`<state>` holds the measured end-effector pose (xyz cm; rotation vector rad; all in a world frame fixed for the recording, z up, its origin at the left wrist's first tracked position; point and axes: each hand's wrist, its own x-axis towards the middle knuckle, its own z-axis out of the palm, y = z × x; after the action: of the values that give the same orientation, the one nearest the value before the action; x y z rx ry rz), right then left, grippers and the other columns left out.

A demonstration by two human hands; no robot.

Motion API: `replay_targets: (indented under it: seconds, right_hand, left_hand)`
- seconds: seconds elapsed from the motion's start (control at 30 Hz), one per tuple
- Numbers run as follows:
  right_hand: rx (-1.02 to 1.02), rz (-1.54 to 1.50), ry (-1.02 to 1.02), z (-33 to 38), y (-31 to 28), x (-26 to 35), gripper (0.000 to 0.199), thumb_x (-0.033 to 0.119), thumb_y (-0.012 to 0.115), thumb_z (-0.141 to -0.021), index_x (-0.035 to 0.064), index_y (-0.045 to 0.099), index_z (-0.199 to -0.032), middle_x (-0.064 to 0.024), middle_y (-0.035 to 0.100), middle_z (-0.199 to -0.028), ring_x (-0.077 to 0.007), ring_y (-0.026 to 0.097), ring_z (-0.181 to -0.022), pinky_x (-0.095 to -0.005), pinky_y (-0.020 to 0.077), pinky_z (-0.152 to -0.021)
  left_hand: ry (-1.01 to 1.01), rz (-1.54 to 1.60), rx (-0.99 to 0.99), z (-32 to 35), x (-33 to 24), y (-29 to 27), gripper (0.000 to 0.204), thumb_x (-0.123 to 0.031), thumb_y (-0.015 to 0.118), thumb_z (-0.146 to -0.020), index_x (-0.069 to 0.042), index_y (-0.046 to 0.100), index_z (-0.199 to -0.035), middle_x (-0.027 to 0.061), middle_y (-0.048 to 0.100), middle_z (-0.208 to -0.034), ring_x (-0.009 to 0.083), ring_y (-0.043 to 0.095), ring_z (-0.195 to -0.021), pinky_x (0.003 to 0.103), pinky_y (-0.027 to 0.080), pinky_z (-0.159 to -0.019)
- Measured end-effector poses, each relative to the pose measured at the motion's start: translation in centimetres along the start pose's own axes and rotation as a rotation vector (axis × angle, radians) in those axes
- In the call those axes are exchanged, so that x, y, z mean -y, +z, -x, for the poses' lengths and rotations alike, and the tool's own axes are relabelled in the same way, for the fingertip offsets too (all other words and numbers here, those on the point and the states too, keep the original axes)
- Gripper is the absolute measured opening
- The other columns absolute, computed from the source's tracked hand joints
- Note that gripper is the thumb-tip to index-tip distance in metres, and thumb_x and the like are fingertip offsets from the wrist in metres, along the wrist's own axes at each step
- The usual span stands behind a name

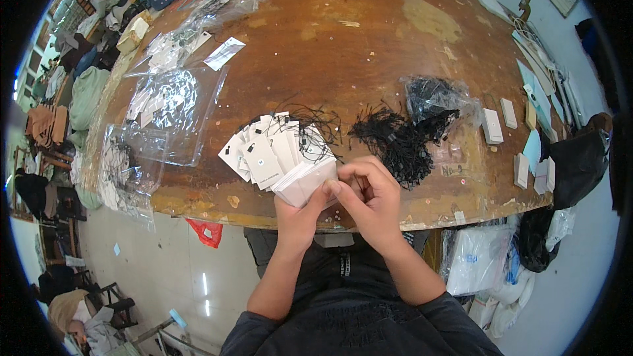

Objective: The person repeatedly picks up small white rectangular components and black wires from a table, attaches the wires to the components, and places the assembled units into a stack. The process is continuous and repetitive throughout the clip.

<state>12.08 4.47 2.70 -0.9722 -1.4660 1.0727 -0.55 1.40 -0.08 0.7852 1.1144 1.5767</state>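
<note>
Gripping white hang tags (304, 182) in left hand (298, 219), lower center of frame, with right hand (373, 199) pinched closed at their edge.

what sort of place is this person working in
Probably a garment finishing workshop: white hang tags are fanned out on a worn wooden table, a bundle of black tag strings lies to their right, and heaped garments line the left side.

Along the near side of the desk (316, 46), tags (264, 161) lie mid-way, with a heap of cords (389, 138) to their right and a plastic bag (438, 95) behind that. More bags (191, 148) lie along the left — one with tags inside — and packages (476, 260) sit below the right part of the near edge.
</note>
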Motion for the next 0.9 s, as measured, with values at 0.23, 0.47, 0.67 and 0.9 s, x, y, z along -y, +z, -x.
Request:
replay_targets:
  seconds: [0.23,0.47,0.67,0.9]
  right_hand:
    - [-0.022,-0.022,0.115,-0.2,0.9,-0.9,0.015,-0.001,0.067,-0.084,-0.0046,0.065,-0.099,-0.0049,0.06,-0.093,-0.006,0.051,-0.072,-0.0206,0.0423,-0.063]
    - [-0.005,0.297,-0.08,0.4,1.5,-0.5,0.023,0.004,0.066,-0.086,-0.0033,0.064,-0.107,-0.0097,0.062,-0.098,-0.0126,0.056,-0.071,-0.0249,0.0449,-0.06]
    - [-0.071,0.326,-0.212,0.8,1.9,-0.9,0.022,0.002,0.068,-0.084,-0.0029,0.064,-0.105,-0.0098,0.062,-0.096,-0.0119,0.056,-0.068,-0.0237,0.044,-0.059]
    - [-0.182,0.156,0.001,0.3,1.2,-1.4,0.008,0.002,0.062,-0.09,-0.0027,0.064,-0.097,-0.007,0.068,-0.092,-0.0065,0.057,-0.072,-0.0202,0.0449,-0.062]
  left_hand:
    - [-0.068,0.061,0.07,0.3,0.3,-0.8,0.034,-0.01,0.058,-0.094,0.003,0.052,-0.124,0.0102,0.062,-0.114,0.0167,0.061,-0.104,0.032,0.048,-0.09]
    - [0.079,-0.106,-0.012,-0.1,0.1,0.0,0.03,-0.017,0.055,-0.097,0.003,0.056,-0.119,0.0074,0.062,-0.108,0.0126,0.058,-0.096,0.028,0.047,-0.084]
    - [0.125,-0.163,-0.14,-0.2,0.1,0.4,0.027,-0.017,0.059,-0.096,0.003,0.059,-0.113,0.006,0.064,-0.103,0.0099,0.058,-0.092,0.026,0.047,-0.08]
    - [0.067,0.047,-0.187,-0.3,0.8,0.4,0.029,-0.011,0.068,-0.089,0.005,0.062,-0.112,0.0068,0.065,-0.104,0.011,0.059,-0.093,0.026,0.048,-0.083]
